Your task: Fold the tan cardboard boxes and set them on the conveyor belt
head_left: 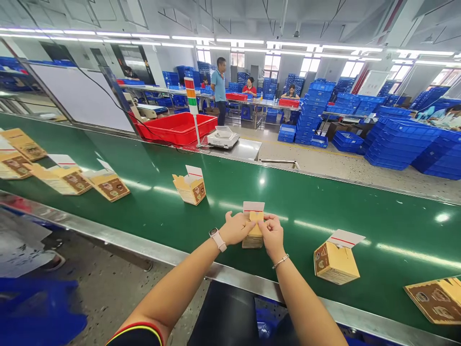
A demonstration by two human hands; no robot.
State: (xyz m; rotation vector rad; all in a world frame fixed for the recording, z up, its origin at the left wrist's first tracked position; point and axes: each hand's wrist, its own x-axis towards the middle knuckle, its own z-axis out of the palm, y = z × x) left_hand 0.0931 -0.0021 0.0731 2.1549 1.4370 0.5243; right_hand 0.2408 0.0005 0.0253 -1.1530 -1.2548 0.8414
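Observation:
My left hand (236,228) and my right hand (272,235) meet over a small yellow-and-brown cardboard box (253,239) on the green conveyor belt (230,182). Both hands pinch its top flaps, and a white flap with a red stripe stands up behind my fingers. Much of the box's top is hidden by my hands. To the right, a similar open box (336,259) stands apart from my right hand. Another open box (189,189) stands ahead and to the left. Several more lie farther left, and a flattened carton (434,300) lies at the lower right.
Steel rails edge the belt. Beyond it stand a red plastic bin (176,128), a white scale (223,138), a signal light tower (191,96) and stacks of blue crates (399,139). Several people work at tables in the background.

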